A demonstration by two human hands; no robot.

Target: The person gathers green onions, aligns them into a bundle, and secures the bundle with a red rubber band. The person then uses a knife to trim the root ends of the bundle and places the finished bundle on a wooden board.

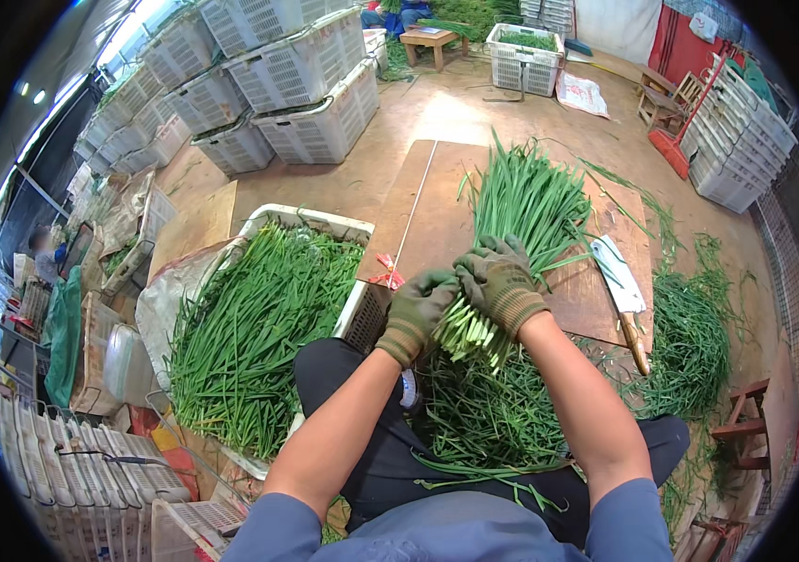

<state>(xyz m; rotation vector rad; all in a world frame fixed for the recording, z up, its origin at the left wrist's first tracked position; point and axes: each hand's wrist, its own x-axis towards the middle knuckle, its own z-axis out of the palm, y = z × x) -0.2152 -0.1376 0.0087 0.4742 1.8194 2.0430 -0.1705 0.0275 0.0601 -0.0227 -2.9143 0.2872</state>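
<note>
A thick bunch of chives [529, 200] lies over a low wooden board [434, 211], leaf tips pointing away from me and pale cut ends towards my lap. My right hand [501, 281], in a knit work glove with a coated palm, wraps the bunch near its middle. Close beside it, my left hand [424, 309], gloved alike, grips the stem side; its fingertips are partly hidden. On the board's right side rests a broad-bladed knife [617, 274] with a wooden handle. A pale cord [422, 184] runs along the board's left part to a red tie [390, 270].
At my left a white plastic crate [276, 211] brims with loose chives [259, 337]. Trimmed greens [490, 414] heap below the board, with another pile [687, 344] to its right. Stacked crates [301, 70] stand behind at left, more crates [740, 133] at right beside a red broom [669, 151].
</note>
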